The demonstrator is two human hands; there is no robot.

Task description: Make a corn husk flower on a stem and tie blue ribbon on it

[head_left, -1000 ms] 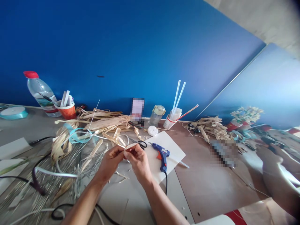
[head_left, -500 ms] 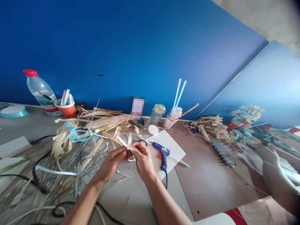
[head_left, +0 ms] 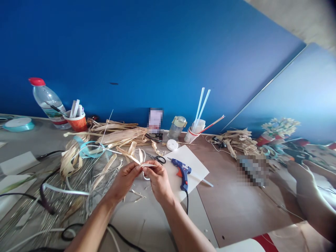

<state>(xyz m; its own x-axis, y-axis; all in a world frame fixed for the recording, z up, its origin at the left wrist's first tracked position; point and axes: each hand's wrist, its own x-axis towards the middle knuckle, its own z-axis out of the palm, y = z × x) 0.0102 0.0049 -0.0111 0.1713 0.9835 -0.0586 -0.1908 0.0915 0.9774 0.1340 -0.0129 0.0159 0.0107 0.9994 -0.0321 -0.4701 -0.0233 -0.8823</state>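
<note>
Both hands meet over the middle of the table. My left hand (head_left: 128, 175) pinches the base of a small bundle of pale husk strips (head_left: 141, 158), whose tips fan upward. Against it, my right hand (head_left: 156, 175) has thumb and fingers closed on the same bundle, with one strip lying across its fingers. A blue glue gun (head_left: 181, 170) rests on a white sheet (head_left: 197, 167) just right of my right hand. Black-handled scissors (head_left: 160, 159) lie behind the fingers.
Dried husks (head_left: 120, 133) lie along the blue wall, with thin wires (head_left: 76, 185) at left. Bottle (head_left: 48, 101), red cup (head_left: 77, 122), glass jar (head_left: 176, 127) and white cup (head_left: 191, 135) stand behind. Another person's arm (head_left: 304, 185) is at right.
The husk strips have shifted and turned slightly between my fingers, and one now lies across my right fingers. More of the scissors shows. The whole view has moved slightly.
</note>
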